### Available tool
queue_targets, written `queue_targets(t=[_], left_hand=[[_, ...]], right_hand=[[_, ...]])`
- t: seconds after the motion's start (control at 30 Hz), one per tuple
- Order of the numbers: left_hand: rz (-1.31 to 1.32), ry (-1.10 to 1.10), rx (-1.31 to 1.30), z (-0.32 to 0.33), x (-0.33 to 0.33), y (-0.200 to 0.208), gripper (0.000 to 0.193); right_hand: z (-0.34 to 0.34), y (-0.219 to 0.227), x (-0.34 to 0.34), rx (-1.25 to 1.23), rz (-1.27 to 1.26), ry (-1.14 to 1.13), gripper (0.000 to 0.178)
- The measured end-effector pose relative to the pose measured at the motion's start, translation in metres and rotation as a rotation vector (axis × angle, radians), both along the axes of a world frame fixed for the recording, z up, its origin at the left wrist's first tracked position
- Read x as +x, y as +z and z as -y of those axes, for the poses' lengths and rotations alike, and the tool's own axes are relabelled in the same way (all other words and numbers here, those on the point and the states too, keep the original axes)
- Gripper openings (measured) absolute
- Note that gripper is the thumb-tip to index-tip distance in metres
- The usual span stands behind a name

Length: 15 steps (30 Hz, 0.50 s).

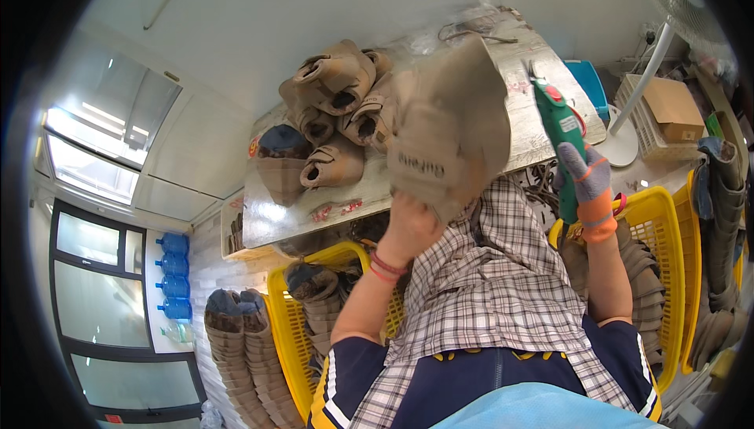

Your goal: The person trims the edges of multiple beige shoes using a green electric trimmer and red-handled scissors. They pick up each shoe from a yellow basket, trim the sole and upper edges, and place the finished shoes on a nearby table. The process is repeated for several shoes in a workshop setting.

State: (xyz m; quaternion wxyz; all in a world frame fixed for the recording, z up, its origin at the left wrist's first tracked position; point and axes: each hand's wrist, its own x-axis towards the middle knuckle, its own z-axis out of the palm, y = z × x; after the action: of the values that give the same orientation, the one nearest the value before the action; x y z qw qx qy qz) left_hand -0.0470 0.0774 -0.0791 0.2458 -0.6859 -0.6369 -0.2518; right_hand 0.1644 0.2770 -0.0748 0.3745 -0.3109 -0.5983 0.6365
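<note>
Brown boot upper (448, 138) gripped, left hand (408, 229) | right hand (585, 186) grasps green tool (559, 127)

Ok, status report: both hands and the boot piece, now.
Left hand bare, gripping tan boot upper, raised. Right hand gloved, holding green tool beside it. Finished uppers piled on workbench; nothing between.

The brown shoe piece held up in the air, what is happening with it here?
A person holds a brown shoe upper up in the bare left hand. The right hand, in a grey and orange glove, grips a green handheld tool beside it, not touching the upper. More brown uppers are piled on the worktable. Yellow baskets with further pieces stand on either side of the person's lap.
</note>
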Motion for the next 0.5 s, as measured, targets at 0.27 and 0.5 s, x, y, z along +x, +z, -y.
queue_targets(t=[0.27, 0.5], left_hand=[[-0.162, 0.179, 0.196, -0.091, -0.076, 0.066, 0.014], [-0.251, 0.344, 0.274, -0.135, -0.111, 0.054, 0.007]], right_hand=[[-0.001, -0.036, 0.039, 0.004, 0.061, -0.09, 0.038], [0.003, -0.038, 0.045, -0.012, 0.053, -0.129, 0.038]])
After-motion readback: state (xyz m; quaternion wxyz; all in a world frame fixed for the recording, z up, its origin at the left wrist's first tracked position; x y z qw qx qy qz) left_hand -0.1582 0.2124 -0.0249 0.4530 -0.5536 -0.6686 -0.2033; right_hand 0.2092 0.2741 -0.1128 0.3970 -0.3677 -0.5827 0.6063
